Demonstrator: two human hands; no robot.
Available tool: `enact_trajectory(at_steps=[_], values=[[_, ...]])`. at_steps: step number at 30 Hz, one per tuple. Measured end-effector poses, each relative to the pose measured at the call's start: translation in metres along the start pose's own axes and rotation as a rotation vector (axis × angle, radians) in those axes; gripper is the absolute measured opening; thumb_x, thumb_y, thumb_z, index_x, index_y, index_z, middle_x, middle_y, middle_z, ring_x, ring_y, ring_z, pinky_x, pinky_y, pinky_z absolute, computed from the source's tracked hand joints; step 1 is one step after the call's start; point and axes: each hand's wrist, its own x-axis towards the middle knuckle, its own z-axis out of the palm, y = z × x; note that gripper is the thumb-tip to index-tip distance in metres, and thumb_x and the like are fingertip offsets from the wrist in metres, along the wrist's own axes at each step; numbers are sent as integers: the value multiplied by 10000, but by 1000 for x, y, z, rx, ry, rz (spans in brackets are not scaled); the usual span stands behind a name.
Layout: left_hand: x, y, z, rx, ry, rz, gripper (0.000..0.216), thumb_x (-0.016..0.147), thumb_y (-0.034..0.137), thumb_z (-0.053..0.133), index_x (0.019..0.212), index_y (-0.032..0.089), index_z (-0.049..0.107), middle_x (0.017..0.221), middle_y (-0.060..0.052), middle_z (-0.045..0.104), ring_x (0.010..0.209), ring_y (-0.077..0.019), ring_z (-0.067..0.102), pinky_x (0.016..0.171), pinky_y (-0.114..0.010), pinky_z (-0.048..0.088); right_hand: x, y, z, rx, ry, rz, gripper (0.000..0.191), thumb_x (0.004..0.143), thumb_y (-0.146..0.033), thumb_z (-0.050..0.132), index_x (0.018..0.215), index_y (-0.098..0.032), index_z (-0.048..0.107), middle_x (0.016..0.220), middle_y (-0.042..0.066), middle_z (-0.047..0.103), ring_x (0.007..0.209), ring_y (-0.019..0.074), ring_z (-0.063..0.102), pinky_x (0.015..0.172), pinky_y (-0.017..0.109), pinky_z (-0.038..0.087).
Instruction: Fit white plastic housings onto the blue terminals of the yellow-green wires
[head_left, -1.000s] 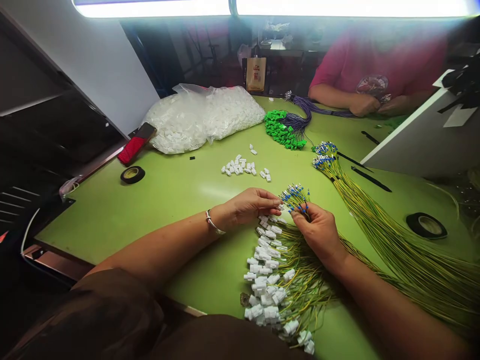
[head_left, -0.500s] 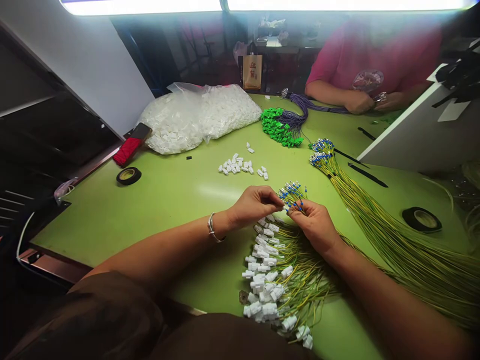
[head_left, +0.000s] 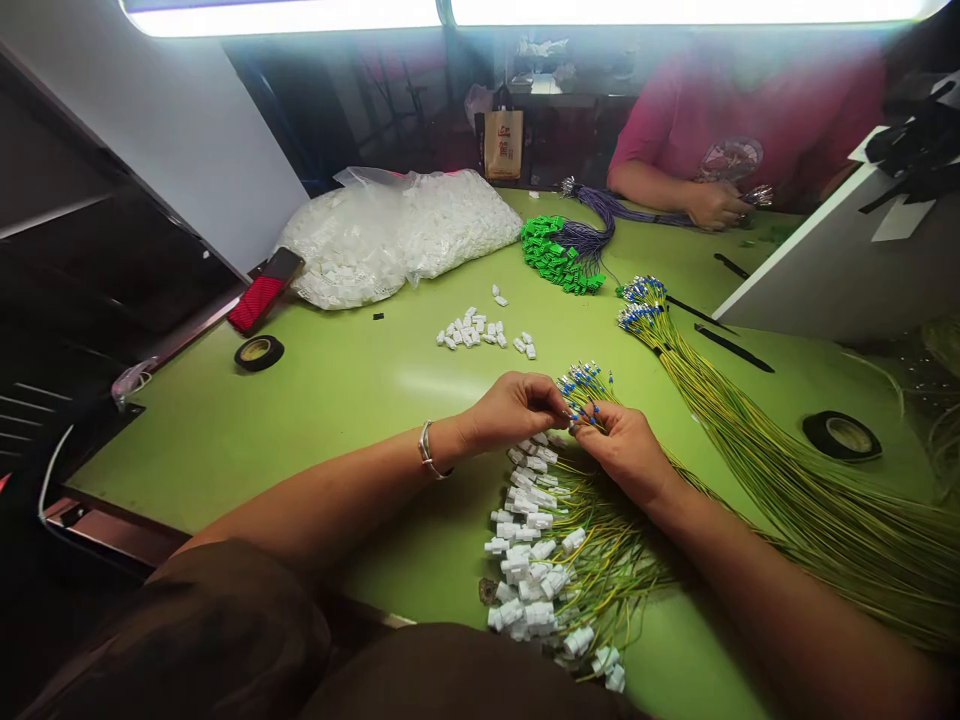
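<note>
My left hand [head_left: 514, 408] is closed in a pinch; a white connector seems to sit at its fingertips, largely hidden. My right hand [head_left: 626, 452] is wrapped round a bundle of yellow-green wires with blue-tipped terminals [head_left: 586, 385], which fan out above its fingers. The two hands meet fingertip to fingertip over the green table [head_left: 337, 400]. Below them lies a heap of yellow-green wires with white connectors on their ends [head_left: 532, 560].
Loose white connectors [head_left: 480, 332] lie further back, a big clear bag of them [head_left: 397, 232] behind. A long wire bundle [head_left: 765, 450] runs to the right. Two tape rolls [head_left: 259, 352] [head_left: 841, 436], a red phone [head_left: 265, 291], green connectors [head_left: 559, 258]. A person in pink [head_left: 742, 130] works opposite.
My hands have drawn slightly closer together over the wire tips; the pinch of my left hand now touches my right fingers. The view shifted a little.
</note>
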Motion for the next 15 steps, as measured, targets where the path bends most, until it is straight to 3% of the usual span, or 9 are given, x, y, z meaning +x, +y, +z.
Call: enact_trajectory(at_steps=[6, 12, 15], values=[[-1, -4, 1, -6, -8, -49, 109, 574, 126, 747, 628, 100, 656, 632, -18, 642, 605, -79, 582, 629, -206, 487, 0, 5, 2, -11, 44, -19, 200, 690, -335, 568, 613, -153, 538, 557, -26, 465, 544, 95, 366, 504, 228, 318], [0, -18, 7, -135, 175, -86, 144, 560, 135, 752, 649, 95, 646, 644, -15, 655, 615, -79, 593, 674, -224, 492, 1, 9, 5, -40, 91, -40, 188, 670, -325, 603, 601, -170, 522, 537, -38, 446, 526, 94, 354, 494, 233, 303], [0, -17, 7, -163, 192, -107, 144, 567, 122, 743, 677, 92, 655, 657, -20, 663, 635, -90, 614, 705, -242, 502, 1, 7, 3, 45, 83, -11, 205, 695, -336, 598, 602, -180, 503, 509, -46, 415, 494, 91, 339, 469, 234, 281]])
